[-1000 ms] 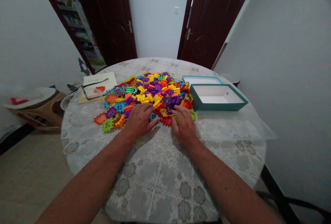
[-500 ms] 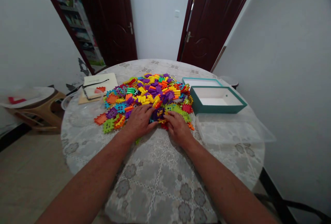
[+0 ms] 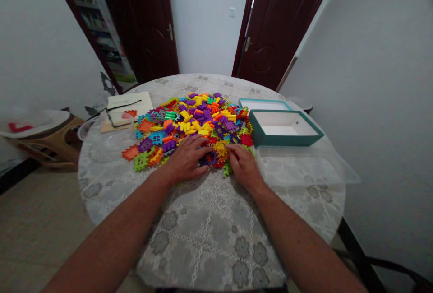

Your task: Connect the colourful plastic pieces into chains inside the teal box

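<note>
My right hand [image 3: 245, 166] has shifted a little toward the right of the frame in the last half second, and the near edge of the pile of plastic pieces [image 3: 194, 127] looks different for it. A yellow toothed piece [image 3: 220, 147] now lies on top between my hands, where purple and bright green showed before, and a green piece [image 3: 227, 169] sits at the edge, just beside my right thumb. To my eye I've turned over that part of the heap more than I've shrunk it, so what was uppermost there is now partly covered or pushed aside. My right fingers are curled in, the tips at the yellow piece's right edge; I can't tell whether I'm pinching it or only touching it. My left hand [image 3: 186, 157] has barely moved: fingers loosely spread against the front of the heap, thumb held apart, with a dark purple piece [image 3: 211, 158] just off the fingertips. The heap fills the centre of the frame on the patterned tablecloth [image 3: 209, 220], with the teal box [image 3: 286, 141] right of centre and a clear plastic tray [image 3: 301, 164] just below it.
</note>
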Available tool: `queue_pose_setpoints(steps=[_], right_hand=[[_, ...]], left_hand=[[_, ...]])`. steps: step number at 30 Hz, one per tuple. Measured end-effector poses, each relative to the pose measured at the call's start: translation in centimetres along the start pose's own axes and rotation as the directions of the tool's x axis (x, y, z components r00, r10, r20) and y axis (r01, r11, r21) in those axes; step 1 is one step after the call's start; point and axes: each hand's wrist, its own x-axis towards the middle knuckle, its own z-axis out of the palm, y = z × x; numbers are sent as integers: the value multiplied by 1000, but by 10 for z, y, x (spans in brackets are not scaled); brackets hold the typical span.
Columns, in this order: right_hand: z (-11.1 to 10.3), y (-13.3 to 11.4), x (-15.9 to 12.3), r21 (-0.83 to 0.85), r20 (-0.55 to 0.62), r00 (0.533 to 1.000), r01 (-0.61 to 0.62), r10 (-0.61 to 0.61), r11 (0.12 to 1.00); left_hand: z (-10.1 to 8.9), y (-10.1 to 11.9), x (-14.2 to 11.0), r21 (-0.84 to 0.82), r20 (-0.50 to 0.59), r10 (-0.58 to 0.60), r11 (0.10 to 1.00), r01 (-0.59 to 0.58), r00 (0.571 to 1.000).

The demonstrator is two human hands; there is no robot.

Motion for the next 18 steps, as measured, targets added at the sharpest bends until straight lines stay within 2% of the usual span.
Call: queue_pose_setpoints(steps=[8, 13, 15, 18], right_hand=[[-6, 4, -4, 33, -45, 986, -160, 162, 987], [-10, -5, -5, 121, -10, 965, -258, 261, 958], [-13, -13, -3, 241, 14, 937, -341, 348, 909], [-16, -28, -1, 494, 129, 872, -469, 471, 732]], left_hand=[[2, -2, 7, -42, -151, 12, 999, -19, 988], [-4, 6, 12, -183, -215, -85, 982, 46, 973], [-10, 11, 12, -273, -197, -148, 958, 91, 969], [-20, 21, 4, -348, -107, -264, 913, 212, 959]])
